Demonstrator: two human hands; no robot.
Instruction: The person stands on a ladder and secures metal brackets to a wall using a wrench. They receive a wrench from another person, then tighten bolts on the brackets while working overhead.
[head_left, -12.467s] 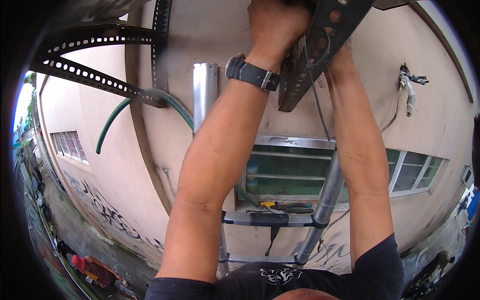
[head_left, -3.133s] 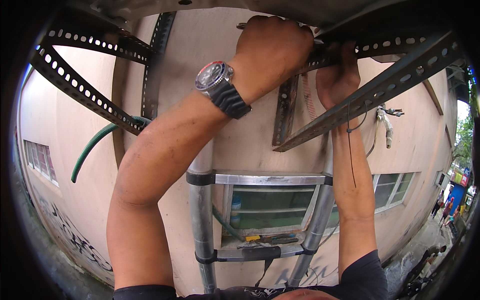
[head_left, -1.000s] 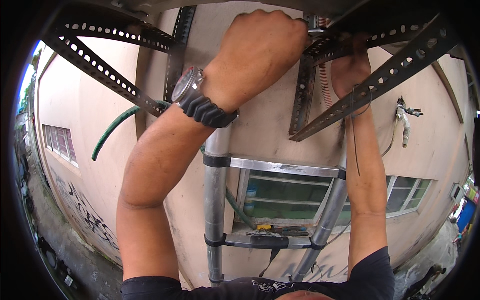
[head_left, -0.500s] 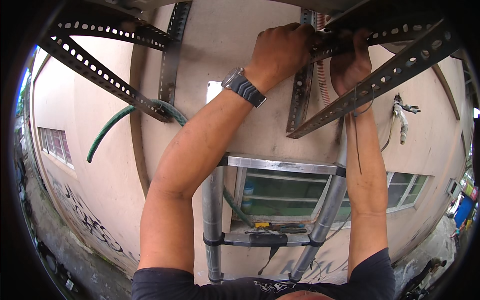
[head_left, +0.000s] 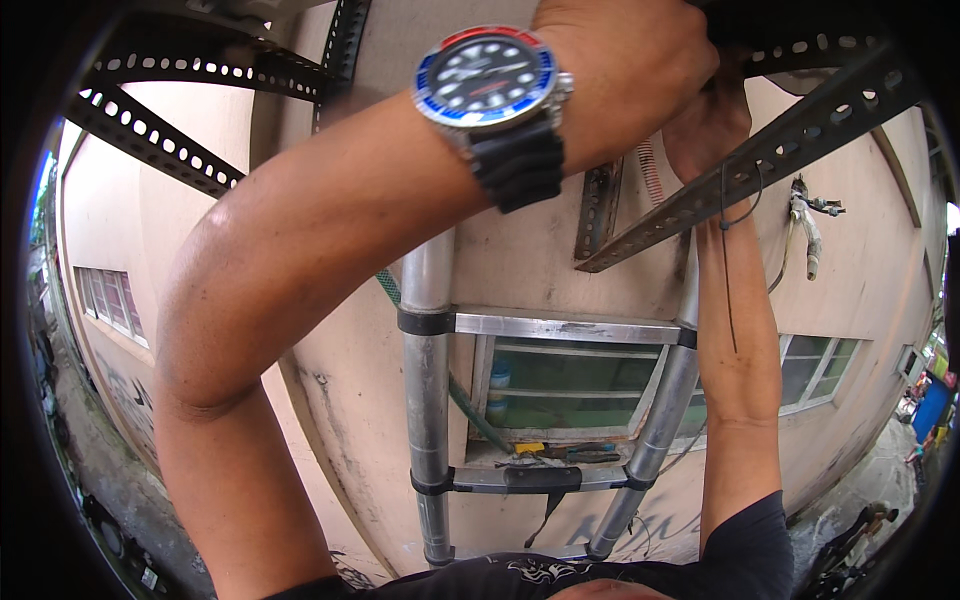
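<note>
My left hand, with a wristwatch on its wrist, is closed at the top of the view, its fingertips out of sight. Beside and partly behind it, my right hand reaches up to a dark perforated angle bar, fingers curled in shadow. What either hand grips is hidden. A diagonal perforated brace crosses in front of my right wrist. A looped black cable tie hangs from this brace, its tail in front of my forearm. A reddish corrugated tube runs down behind the hands.
A metal ladder stands before the beige wall. Pliers lie at the window sill. More perforated brackets project at left. Taped cable ends stick out of the wall at right. A green hose shows behind the ladder.
My left forearm and watch have come much closer to the view, with the elbow swung out left. The left hand now covers more of the bar and right hand. My right arm stays nearly in place.
</note>
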